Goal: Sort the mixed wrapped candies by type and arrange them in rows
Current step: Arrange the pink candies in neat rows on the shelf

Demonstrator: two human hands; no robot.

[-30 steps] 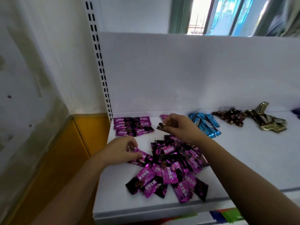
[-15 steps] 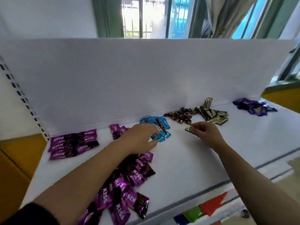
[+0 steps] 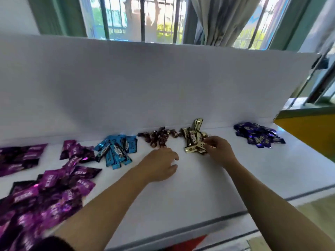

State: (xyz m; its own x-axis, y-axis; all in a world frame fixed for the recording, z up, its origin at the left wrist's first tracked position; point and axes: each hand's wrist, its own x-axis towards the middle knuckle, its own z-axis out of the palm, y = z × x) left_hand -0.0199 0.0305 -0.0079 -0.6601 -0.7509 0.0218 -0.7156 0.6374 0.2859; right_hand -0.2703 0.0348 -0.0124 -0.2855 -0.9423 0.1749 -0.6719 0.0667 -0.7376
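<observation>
Wrapped candies lie in groups on a white shelf [image 3: 208, 187]. A loose heap of purple KISS candies [image 3: 50, 192] is at the near left, with a tidy purple row [image 3: 20, 158] behind it. Further right are blue candies [image 3: 117, 149], brown candies [image 3: 159, 136], gold candies [image 3: 193, 138] and dark blue candies [image 3: 257, 134]. My right hand [image 3: 219, 151] is at the gold pile's right edge, fingertips pinching a gold candy there. My left hand [image 3: 161, 163] rests on the bare shelf in front of the brown candies, fingers loosely curled, holding nothing.
A white back panel [image 3: 163, 87] stands behind the piles. The shelf's front edge [image 3: 181, 230] runs across the bottom. A yellow ledge [image 3: 308, 131] is at the right end, and a barred window and a curtain are above the panel.
The view has swung right. My right hand carried the gold candy from the purple heap to the gold pile. My left hand slid right, from the blue candies to the shelf before the brown ones.
</observation>
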